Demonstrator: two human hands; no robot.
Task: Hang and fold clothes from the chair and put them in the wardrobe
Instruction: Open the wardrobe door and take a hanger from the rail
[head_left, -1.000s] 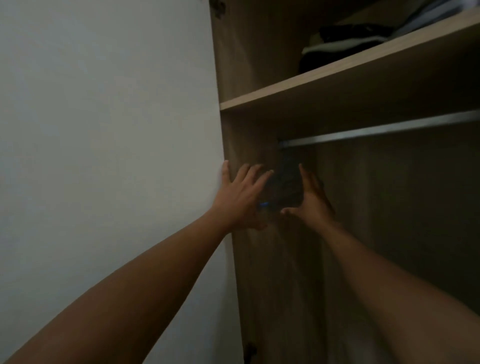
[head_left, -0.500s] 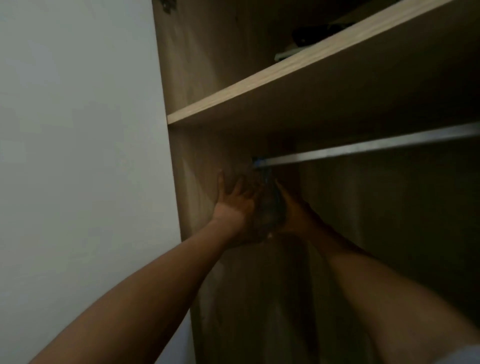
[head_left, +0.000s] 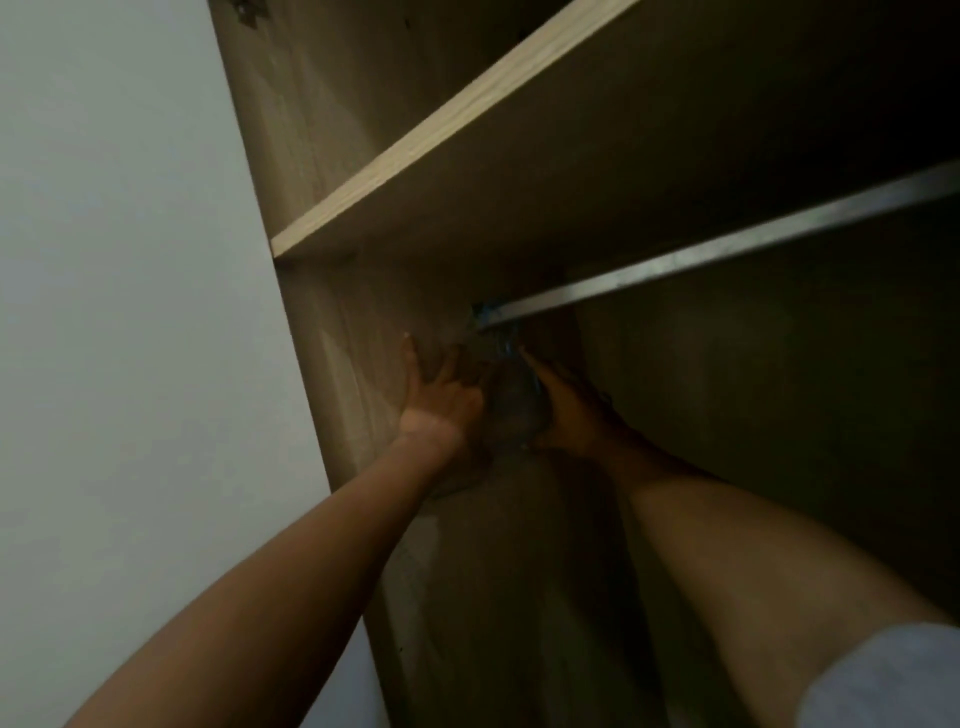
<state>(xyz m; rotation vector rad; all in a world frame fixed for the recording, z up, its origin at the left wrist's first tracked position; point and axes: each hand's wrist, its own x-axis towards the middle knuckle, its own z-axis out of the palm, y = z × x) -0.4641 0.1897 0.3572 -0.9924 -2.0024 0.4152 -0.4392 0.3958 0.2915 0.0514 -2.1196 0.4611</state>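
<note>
Both my arms reach up into the dark wardrobe. My left hand (head_left: 441, 400) lies with straight, spread fingers against the left side of a dark garment (head_left: 511, 410) that hangs between my hands. My right hand (head_left: 563, 410) lies flat with straight fingers on the garment's right side. A blue hanger hook (head_left: 491, 314) sits on the metal rail (head_left: 727, 249) at its left end, just above the garment. The garment's lower part falls down between my forearms and is hard to make out in the gloom.
A wooden shelf (head_left: 467, 130) runs above the rail. The wardrobe's left side panel (head_left: 332, 332) stands next to my left hand, with a pale wall (head_left: 119, 312) beyond it. The rail to the right carries nothing visible.
The view has tilted up and closer to the rail. My hands have come nearer together around the hanging garment, and the hook now sits on the rail's left end.
</note>
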